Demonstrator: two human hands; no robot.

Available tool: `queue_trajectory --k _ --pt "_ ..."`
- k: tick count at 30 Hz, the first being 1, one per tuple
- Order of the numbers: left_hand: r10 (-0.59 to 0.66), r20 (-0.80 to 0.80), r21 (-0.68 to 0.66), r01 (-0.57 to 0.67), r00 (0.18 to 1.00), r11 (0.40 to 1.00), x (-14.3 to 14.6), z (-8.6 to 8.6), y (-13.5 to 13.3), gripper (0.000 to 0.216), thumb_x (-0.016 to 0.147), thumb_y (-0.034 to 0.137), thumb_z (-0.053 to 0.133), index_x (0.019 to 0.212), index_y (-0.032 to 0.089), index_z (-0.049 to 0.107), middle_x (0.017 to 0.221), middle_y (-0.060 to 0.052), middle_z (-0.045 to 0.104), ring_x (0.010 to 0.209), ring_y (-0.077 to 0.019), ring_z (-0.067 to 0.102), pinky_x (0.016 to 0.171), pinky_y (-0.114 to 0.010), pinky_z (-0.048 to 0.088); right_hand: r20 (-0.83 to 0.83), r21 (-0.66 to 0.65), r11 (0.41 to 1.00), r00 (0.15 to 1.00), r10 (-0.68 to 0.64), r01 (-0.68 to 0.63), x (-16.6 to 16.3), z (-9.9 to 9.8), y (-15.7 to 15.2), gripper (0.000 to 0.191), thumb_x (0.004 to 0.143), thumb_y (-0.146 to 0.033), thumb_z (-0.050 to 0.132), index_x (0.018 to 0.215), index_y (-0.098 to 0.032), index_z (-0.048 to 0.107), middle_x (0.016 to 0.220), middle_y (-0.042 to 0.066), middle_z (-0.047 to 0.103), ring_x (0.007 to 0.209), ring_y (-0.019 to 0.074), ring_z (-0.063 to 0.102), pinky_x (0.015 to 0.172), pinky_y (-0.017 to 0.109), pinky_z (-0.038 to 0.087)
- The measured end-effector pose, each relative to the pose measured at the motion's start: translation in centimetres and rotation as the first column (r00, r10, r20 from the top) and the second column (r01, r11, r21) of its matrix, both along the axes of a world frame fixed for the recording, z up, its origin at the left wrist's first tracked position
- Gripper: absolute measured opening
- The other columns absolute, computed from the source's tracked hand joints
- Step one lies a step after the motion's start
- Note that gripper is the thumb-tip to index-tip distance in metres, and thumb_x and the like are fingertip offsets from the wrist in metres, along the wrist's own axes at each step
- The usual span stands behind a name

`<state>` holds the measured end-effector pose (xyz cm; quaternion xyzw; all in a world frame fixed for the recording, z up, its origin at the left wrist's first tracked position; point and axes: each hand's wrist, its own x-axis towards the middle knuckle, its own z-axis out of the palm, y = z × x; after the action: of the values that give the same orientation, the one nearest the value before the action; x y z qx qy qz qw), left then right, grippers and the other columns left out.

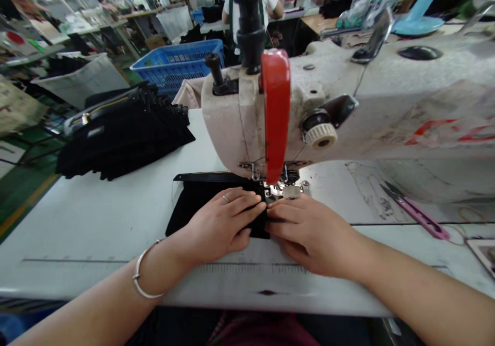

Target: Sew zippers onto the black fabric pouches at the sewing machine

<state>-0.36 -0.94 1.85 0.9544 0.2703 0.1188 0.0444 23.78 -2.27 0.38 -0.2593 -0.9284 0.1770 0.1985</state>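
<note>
A black fabric piece [189,201] with a zipper along its far edge lies on the sewing machine bed, its right edge at the presser foot [280,190]. My left hand [228,219], wearing a ring, rests on top with fingers stretched out over the cloth. Against the right edge of the piece, my right hand [309,232] has its fingers bent and close together, gripping the edge; its thumb is hidden. The fingertips of both hands nearly meet just in front of the foot. Above them stands the sewing machine head [232,119] with a red guard [276,114].
A stack of black zippered pouches [127,134] sits at the table's left. Pink-handled thread snips [421,217] lie to the right on the bed. Behind stand a blue plastic basket [178,60] and a person in white [270,0]. A ruler scale [251,268] runs along the front.
</note>
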Motion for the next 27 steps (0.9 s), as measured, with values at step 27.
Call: queue_trajectory --k 27 --pt "-0.044 0.091 0.103 0.035 0.995 0.994 0.0 -0.7 1.4 0.03 0.088 0.018 0.055 0.117 0.009 0.063 0.117 -0.014 0.064 0.113 -0.0249 0.059 0.1 -0.042 0.053 0.033 0.102 0.994 0.999 -0.027 0.023 -0.2 -0.1 0.0 0.021 0.09 -0.02 0.053 0.105 -0.019 0.067 0.1 0.007 0.066 0.093 0.0224 0.06 0.077 0.04 0.047"
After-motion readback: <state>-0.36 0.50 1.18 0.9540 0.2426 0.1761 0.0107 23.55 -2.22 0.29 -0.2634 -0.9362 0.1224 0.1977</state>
